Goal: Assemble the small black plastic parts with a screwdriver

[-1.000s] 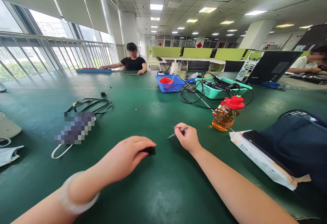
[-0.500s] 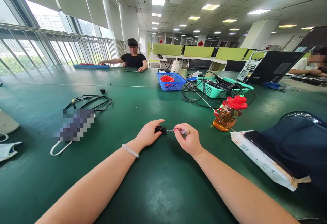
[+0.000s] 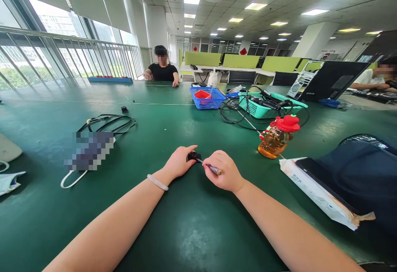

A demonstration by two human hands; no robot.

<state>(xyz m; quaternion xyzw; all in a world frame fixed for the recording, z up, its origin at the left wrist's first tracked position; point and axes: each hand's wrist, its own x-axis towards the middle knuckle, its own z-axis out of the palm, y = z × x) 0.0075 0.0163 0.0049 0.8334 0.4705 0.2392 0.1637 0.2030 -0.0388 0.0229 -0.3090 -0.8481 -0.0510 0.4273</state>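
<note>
My left hand [image 3: 179, 162] rests on the green table [image 3: 192, 226] and pinches a small black part [image 3: 194, 156] between thumb and fingers. My right hand [image 3: 223, 171] is closed round a small screwdriver [image 3: 211, 168] with a clear handle; its metal tip touches the black part. The two hands sit close together at the middle of the view. A pale bangle is on my left wrist.
An amber bottle with a red lid [image 3: 276, 136] stands to the right, with a white packet and phone [image 3: 319, 189] and a dark bag [image 3: 366, 172] beyond. Blue basket [image 3: 207, 98], green basket with cables [image 3: 266, 106], black cable [image 3: 108, 124] and face masks [image 3: 9, 181] lie around. One person sits opposite, another at far right.
My left hand carried the black part forward to meet my right hand. The screwdriver then tilted down, and its tip now touches the part.
</note>
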